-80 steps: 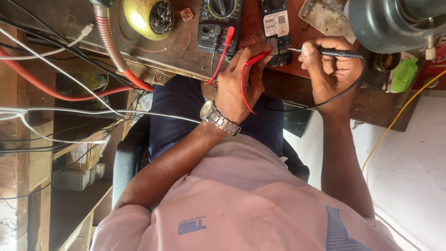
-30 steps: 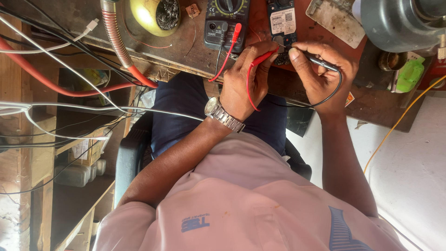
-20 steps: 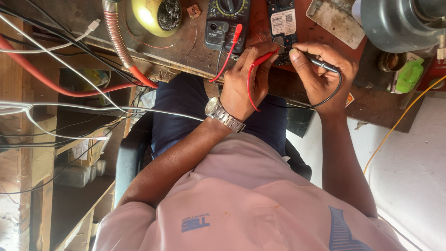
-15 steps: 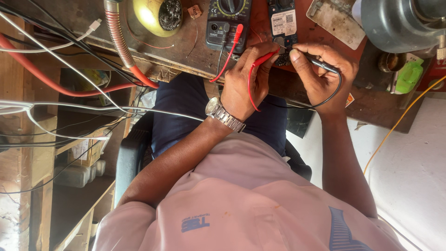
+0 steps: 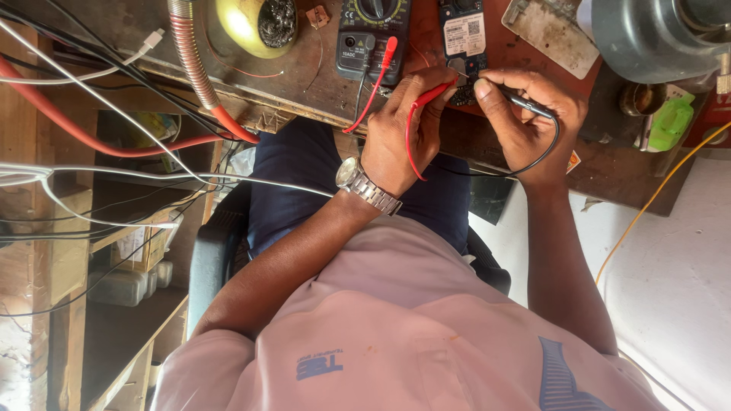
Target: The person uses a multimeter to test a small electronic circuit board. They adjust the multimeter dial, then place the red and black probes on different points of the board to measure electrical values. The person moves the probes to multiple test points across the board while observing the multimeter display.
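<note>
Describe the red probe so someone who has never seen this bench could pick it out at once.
Start at the brown workbench along the top, then find the dark multimeter. Just below it, the left hand with the wristwatch pinches the red probe. Its neighbour in the right hand is black.

A worn brown wooden workbench (image 5: pixel 304 80) carried everything at hand. Where the left hand (image 5: pixel 403 129) gripped the red probe (image 5: pixel 430 95) and the right hand (image 5: pixel 529 122) pinched the black probe (image 5: pixel 525 103), a small dark circuit board (image 5: pixel 464 34) lay just beyond the fingertips. A multimeter (image 5: pixel 373 34) lay beside the left-hand grip, its red lead (image 5: pixel 373 87) plugged in. Farther out on that side sat a yellow holder with steel wool (image 5: pixel 255 23) and a ribbed hose (image 5: pixel 194 65). Beyond the right-hand grip lay a stained metal plate (image 5: pixel 552 34), a grey cylindrical housing (image 5: pixel 647 38) and a green object (image 5: pixel 670 125).
</note>
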